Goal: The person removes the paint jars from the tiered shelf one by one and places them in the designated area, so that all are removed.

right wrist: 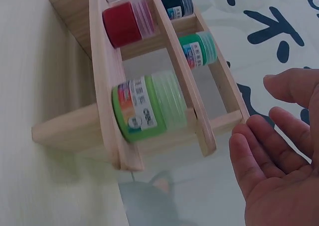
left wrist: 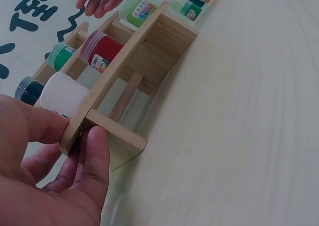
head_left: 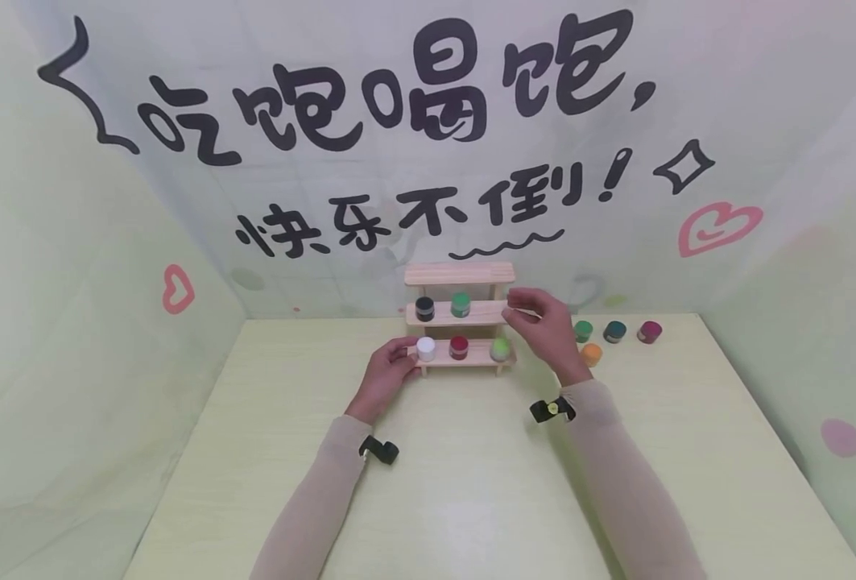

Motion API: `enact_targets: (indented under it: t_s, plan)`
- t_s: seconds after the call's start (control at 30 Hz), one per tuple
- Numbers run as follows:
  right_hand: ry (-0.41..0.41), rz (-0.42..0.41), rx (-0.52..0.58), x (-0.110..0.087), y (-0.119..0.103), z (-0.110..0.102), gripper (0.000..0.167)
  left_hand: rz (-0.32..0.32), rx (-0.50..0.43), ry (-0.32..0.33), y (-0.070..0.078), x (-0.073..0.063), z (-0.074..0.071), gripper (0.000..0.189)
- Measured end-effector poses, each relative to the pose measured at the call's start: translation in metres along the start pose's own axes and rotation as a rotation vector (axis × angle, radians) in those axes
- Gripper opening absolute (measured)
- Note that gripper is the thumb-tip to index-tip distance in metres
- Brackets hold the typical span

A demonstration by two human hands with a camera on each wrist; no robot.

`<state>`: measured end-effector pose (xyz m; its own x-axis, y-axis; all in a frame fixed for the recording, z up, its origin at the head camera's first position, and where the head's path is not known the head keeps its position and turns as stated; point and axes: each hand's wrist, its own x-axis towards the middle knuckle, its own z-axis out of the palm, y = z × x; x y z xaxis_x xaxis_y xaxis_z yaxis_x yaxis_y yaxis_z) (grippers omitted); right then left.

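Observation:
A small three-tier wooden shelf (head_left: pixel 460 275) stands against the back wall. My left hand (head_left: pixel 386 370) grips the left end of its lowest tier between thumb and fingers, close by a white paint jar (head_left: pixel 425 349). Along that tier also sit a red paint jar (head_left: pixel 459 348) and a light green paint jar (right wrist: pixel 142 109). The middle tier bears a black or dark paint jar (head_left: pixel 424 308) and a green paint jar (head_left: pixel 460 304). My right hand (head_left: pixel 547 329) hovers by the right end of the middle tier, its fingers loosely bent and holding nothing in the right wrist view.
Right of the shelf, on the pale table (head_left: pixel 442 499), stand several more jars: a green jar (head_left: pixel 583 331), a dark teal jar (head_left: pixel 614 331), a purple-red jar (head_left: pixel 649 331) and an orange jar (head_left: pixel 591 354). Behind rises a white cloth wall (head_left: pixel 312 36) with black lettering.

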<state>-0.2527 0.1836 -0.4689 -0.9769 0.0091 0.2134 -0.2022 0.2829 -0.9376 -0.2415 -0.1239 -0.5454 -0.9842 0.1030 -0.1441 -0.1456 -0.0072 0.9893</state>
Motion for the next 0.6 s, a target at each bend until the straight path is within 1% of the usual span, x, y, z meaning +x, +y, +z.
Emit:
enact_targets:
  t_s: [0.1, 0.3, 0.4, 0.5, 0.6]
  plan:
    - [-0.009, -0.006, 0.008, 0.004, -0.001, 0.009, 0.045, 0.003, 0.018, 0.018, 0.000, 0.001, 0.002, 0.035]
    - [-0.024, -0.024, -0.012, 0.010, -0.003, 0.023, 0.042, 0.005, 0.032, 0.039, 0.001, 0.002, 0.005, 0.037]
    - [-0.030, -0.034, -0.020, 0.013, -0.003, 0.029, 0.041, 0.012, 0.036, 0.057, -0.001, 0.003, 0.006, 0.038]
    - [-0.036, -0.041, -0.026, 0.014, -0.005, 0.036, 0.041, 0.011, 0.048, 0.076, -0.001, 0.002, 0.008, 0.037]
    - [-0.042, -0.039, -0.034, 0.017, -0.008, 0.042, 0.041, 0.004, 0.069, 0.084, 0.001, 0.000, 0.008, 0.037]
